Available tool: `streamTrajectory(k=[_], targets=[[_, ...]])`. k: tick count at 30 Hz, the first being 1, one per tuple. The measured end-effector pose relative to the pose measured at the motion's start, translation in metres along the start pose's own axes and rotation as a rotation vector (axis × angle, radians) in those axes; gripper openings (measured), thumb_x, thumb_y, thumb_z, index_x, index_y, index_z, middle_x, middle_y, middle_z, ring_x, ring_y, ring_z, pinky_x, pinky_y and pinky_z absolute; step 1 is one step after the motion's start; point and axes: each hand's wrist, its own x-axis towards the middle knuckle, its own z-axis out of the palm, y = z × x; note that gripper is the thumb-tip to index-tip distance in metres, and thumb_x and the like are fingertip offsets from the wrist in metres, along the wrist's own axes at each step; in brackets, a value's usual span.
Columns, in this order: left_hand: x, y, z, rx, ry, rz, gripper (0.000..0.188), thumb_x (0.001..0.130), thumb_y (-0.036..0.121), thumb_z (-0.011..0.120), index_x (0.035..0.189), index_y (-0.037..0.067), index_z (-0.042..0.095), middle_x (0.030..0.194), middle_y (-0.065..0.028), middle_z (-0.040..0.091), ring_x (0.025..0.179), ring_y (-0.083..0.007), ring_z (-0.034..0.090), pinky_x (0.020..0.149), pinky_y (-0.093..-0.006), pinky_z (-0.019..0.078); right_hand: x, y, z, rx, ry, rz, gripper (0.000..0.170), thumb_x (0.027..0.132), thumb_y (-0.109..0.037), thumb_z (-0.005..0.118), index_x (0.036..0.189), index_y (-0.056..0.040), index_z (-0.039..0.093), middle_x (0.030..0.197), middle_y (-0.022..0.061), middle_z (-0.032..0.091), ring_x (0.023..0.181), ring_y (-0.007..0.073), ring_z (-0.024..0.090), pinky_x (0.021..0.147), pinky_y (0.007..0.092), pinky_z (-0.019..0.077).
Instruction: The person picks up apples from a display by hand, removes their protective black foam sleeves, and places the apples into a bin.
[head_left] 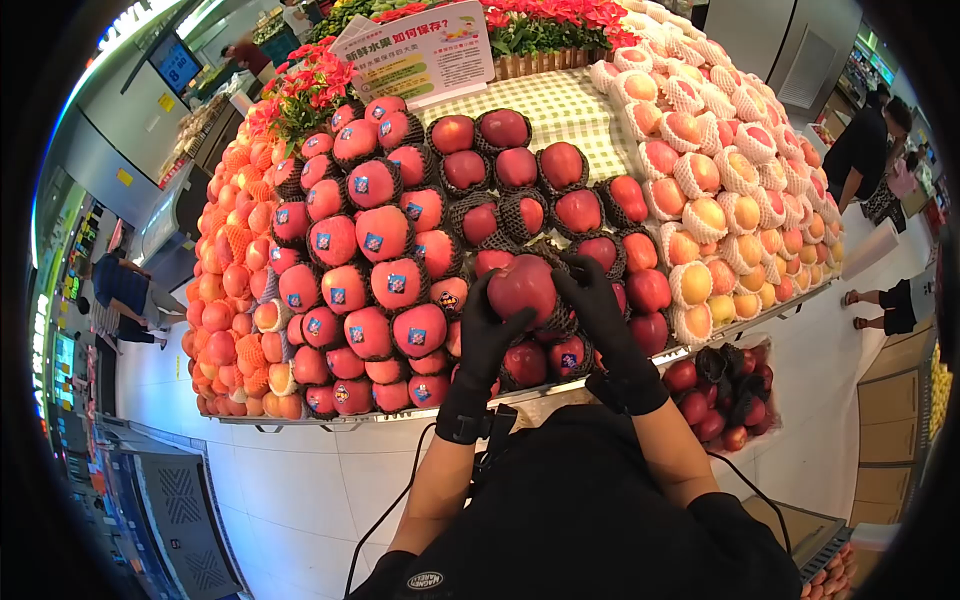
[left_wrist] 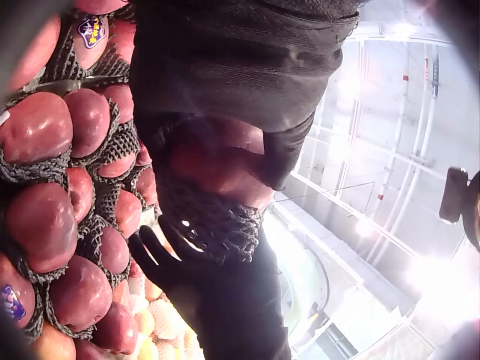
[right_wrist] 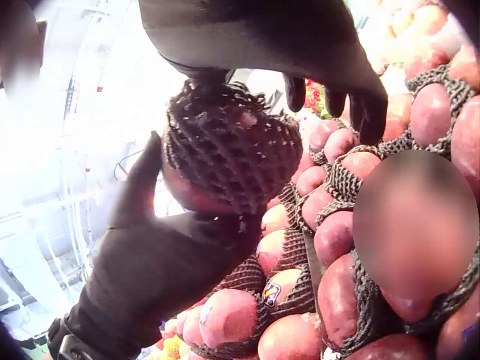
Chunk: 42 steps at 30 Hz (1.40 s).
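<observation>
My left hand (head_left: 485, 335) grips a large red apple (head_left: 522, 288) above the front of the display, its thumb across the near side. A black foam net (right_wrist: 232, 150) covers the apple's underside; the apple's red skin (left_wrist: 225, 142) shows above it in the left wrist view. My right hand (head_left: 602, 315) is at the apple's right side, touching the net. Its fingers (right_wrist: 367, 116) extend loosely past the net in the right wrist view. Both hands wear black gloves. Below them lie several netted red apples (left_wrist: 41, 225).
Stickered apples (head_left: 385, 235) rise in rows on the left, beside orange-netted fruit (head_left: 225, 300). White-netted peach-coloured fruit (head_left: 740, 170) fills the right. A sign (head_left: 420, 55) and red flowers (head_left: 560, 22) stand behind a checked cloth (head_left: 560, 110). A bag of apples (head_left: 725, 395) sits low at the right.
</observation>
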Motion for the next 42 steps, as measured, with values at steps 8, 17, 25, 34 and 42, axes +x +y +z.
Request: streamTrajectory(k=[8, 17, 25, 34, 42], targets=[[-0.002, 0.015, -0.005, 0.135, -0.053, 0.254, 0.088, 0.066, 0.009, 0.083, 0.139, 0.002, 0.033, 0.134, -0.0137, 0.045, 0.119, -0.0251, 0.050, 0.098, -0.0375, 0.0464, -0.010, -0.009, 0.003, 0.593, -0.258, 0.190, 0.064, 0.089, -0.028, 0.062, 0.139, 0.0014, 0.037, 0.134, 0.0132, 0.047, 0.121, 0.0198, 0.048, 0.102, 0.0318, 0.0398], [-0.008, 0.001, -0.019, -0.201, 0.032, -0.030, 0.065, 0.074, 0.003, 0.076, 0.130, -0.001, 0.044, 0.116, -0.0125, 0.059, 0.109, -0.0200, 0.057, 0.092, -0.0335, 0.0484, -0.026, -0.028, 0.038, 0.150, 0.097, -0.013, 0.059, 0.088, -0.019, 0.063, 0.137, 0.0038, 0.039, 0.113, 0.0116, 0.057, 0.104, 0.0168, 0.055, 0.085, 0.0304, 0.0478], [-0.014, 0.004, -0.028, -0.128, -0.140, -0.124, 0.051, 0.084, 0.018, 0.072, 0.126, 0.001, 0.048, 0.116, -0.0092, 0.058, 0.103, -0.0166, 0.057, 0.084, -0.0304, 0.0507, -0.038, -0.003, 0.051, 0.157, 0.193, -0.107, 0.041, 0.090, -0.010, 0.059, 0.127, 0.0053, 0.051, 0.115, 0.0117, 0.062, 0.100, 0.0158, 0.058, 0.086, 0.0277, 0.0469], [-0.017, 0.017, -0.057, -0.191, -0.159, -0.160, 0.070, 0.075, 0.018, 0.079, 0.132, 0.003, 0.042, 0.122, -0.0098, 0.055, 0.114, -0.0216, 0.054, 0.095, -0.0361, 0.0484, -0.032, -0.021, 0.062, 0.127, 0.163, -0.095, 0.046, 0.087, -0.011, 0.063, 0.127, 0.0064, 0.048, 0.115, 0.0129, 0.060, 0.101, 0.0178, 0.058, 0.084, 0.0291, 0.0490], [-0.026, 0.018, -0.058, 0.091, -0.135, 0.222, 0.095, 0.062, 0.016, 0.088, 0.139, 0.005, 0.033, 0.135, -0.0126, 0.044, 0.125, -0.0248, 0.046, 0.103, -0.0392, 0.0431, -0.040, -0.006, 0.066, 0.253, 0.094, -0.013, 0.042, 0.086, -0.007, 0.057, 0.126, 0.0040, 0.051, 0.112, 0.0107, 0.061, 0.096, 0.0152, 0.060, 0.078, 0.0267, 0.0506]])
